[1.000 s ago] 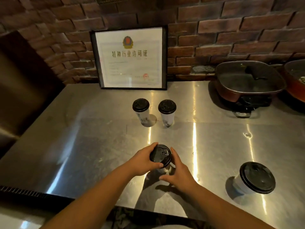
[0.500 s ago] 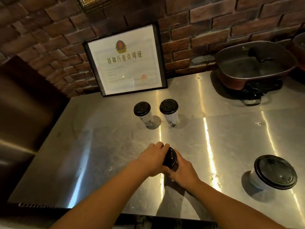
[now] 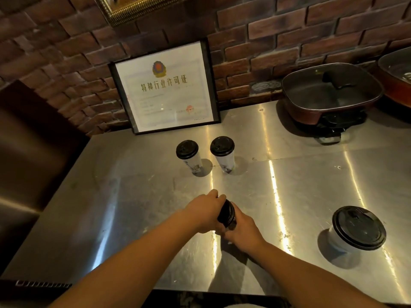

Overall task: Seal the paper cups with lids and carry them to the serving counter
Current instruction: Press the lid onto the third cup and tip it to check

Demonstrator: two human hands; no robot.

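**Hands closed over third cup, lid now mostly covered**

Steel counter [image 3: 311, 196], brushed and streaked with glare, carries everything; brick wall behind, framed white certificate [image 3: 164, 87] leaning on it, dark lidded electric pan [image 3: 331, 92] at the back right.

Wide white paper bowl with black lid [image 3: 358, 227] sits alone at the right, well apart from the hands. Two tall white paper cups with black lids [image 3: 222, 152] stand side by side near the certificate, both already sealed.

Third cup's black lid [image 3: 226, 213] is at counter centre, between both hands. A second ago its top face was plainly visible; now the left hand [image 3: 204, 212] has rolled over it, fingers curled across the rim, and only an edge shows. Right hand [image 3: 242, 230] wraps the cup body below, cup itself hidden.

Judgement: the lid is being pressed home, seal nearly made. Carrying not yet begun.
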